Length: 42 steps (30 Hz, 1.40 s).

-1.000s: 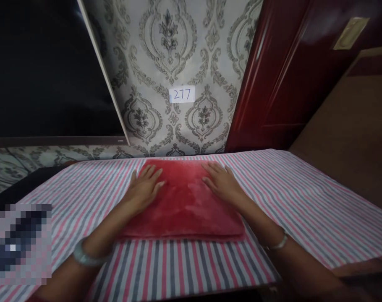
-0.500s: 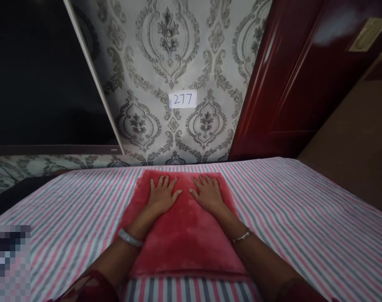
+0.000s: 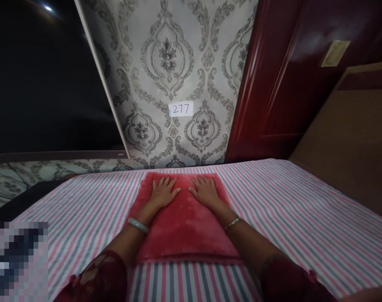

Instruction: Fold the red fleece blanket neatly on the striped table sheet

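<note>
A red plush cloth, folded into a flat rectangle, lies on a striped sheet. My left hand rests palm down on its far left part, fingers spread. On the far right part lies my right hand, also flat with fingers apart. Neither hand grips the cloth. The folded layers show along its near edge. Both forearms reach over the cloth's sides and partly hide its near corners.
Behind the bed stands a patterned wall with a paper label reading 277. A large dark screen hangs at the left. A dark red cabinet and a brown board stand at the right. A blurred patch covers the lower left.
The camera view has tilted up slightly and shifted, with more of both sleeves showing. Both hands stay flat on the cloth in nearly the same places.
</note>
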Each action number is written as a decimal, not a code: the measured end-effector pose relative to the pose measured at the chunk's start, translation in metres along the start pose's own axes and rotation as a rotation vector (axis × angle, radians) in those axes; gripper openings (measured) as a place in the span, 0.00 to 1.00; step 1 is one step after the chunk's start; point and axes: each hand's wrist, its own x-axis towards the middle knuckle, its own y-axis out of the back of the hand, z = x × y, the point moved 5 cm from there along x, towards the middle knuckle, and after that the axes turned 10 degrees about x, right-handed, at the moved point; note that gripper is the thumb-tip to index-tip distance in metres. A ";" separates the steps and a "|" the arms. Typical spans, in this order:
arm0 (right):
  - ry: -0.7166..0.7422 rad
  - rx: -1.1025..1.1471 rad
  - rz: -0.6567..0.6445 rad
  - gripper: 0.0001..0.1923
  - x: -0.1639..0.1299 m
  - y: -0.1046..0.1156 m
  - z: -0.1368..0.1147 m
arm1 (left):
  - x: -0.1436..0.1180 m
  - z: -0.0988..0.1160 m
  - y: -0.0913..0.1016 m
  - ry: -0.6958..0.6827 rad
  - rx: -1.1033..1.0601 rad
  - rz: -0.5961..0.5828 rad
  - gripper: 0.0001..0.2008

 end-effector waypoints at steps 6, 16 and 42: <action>-0.084 -0.025 -0.029 0.30 -0.014 0.017 0.038 | -0.019 -0.052 0.009 0.075 -0.014 -0.013 0.31; -0.114 0.214 0.062 0.31 -0.027 -0.003 0.075 | -0.027 -0.078 -0.021 0.099 -0.394 0.035 0.35; -0.348 1.283 0.192 0.46 -0.046 0.031 0.084 | -0.075 -0.095 0.010 0.353 -1.348 0.052 0.53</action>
